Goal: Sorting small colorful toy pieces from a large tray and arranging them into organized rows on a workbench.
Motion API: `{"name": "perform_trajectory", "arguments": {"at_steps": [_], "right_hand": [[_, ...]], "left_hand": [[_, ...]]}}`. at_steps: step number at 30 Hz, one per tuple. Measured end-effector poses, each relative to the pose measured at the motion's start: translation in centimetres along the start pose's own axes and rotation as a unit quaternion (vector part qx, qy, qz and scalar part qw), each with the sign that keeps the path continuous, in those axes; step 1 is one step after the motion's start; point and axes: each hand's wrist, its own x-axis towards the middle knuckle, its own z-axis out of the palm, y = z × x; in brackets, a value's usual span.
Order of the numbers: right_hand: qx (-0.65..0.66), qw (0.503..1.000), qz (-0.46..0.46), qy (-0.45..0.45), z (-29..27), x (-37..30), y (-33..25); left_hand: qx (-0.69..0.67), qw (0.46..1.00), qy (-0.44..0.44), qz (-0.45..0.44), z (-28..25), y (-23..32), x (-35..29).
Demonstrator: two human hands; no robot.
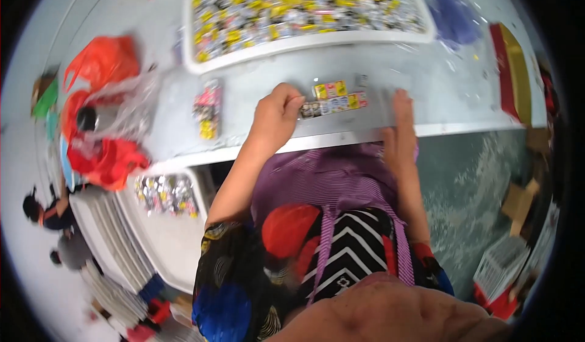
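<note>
On the light table, a row of small printed packets (338, 104) in yellow, pink, white and black lies in front of me. A shorter row (329, 89) sits just above its left part. My left hand (277, 115) is closed, thumb and fingers pinched at the row's left end; what they grip is too small to make out. To the right of the row, my right hand (399, 126) has its fingers stretched out, slightly blurred, holding nothing that I can see. A filled clear pack of similar packets (208, 109) lies left of my left hand.
A white tray (317, 38) heaped with small packets spans the table's far side. Red plastic bags (103, 62) and a dark-capped bottle (87, 119) are at left. Below them stands a white bin (164, 244) with packs. A red-and-gold box (510, 74) lies at right.
</note>
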Motion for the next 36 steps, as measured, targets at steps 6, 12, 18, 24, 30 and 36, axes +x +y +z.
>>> {"name": "perform_trajectory", "arguments": {"at_steps": [6, 12, 18, 24, 30, 36], "right_hand": [[-0.048, 0.998, -0.019, 0.029, 0.2, 0.0, 0.8], [-0.049, 0.998, -0.025, 0.023, 0.5, 0.1, 0.3], [-0.034, 0.999, -0.009, 0.012, 0.4, 0.3, -0.1], [-0.056, 0.998, 0.004, 0.000, -0.1, -0.3, 0.4], [-0.023, 0.996, 0.078, 0.035, -0.7, -0.4, -0.6], [-0.193, 0.964, 0.092, 0.157, -4.4, 1.2, 2.9]], "left_hand": [[-0.034, 0.990, 0.130, -0.031, -7.4, -3.0, -4.0], [-0.057, 0.956, 0.268, -0.105, -13.4, -5.9, -7.3], [-0.136, 0.920, 0.349, -0.114, -11.8, -8.7, -7.0], [-0.086, 0.938, 0.310, -0.132, -10.4, -9.0, -6.6], [0.053, 0.951, 0.296, -0.074, -11.7, -9.0, -7.6], [0.086, 0.934, 0.347, 0.008, -11.4, -5.0, -7.2]]}}
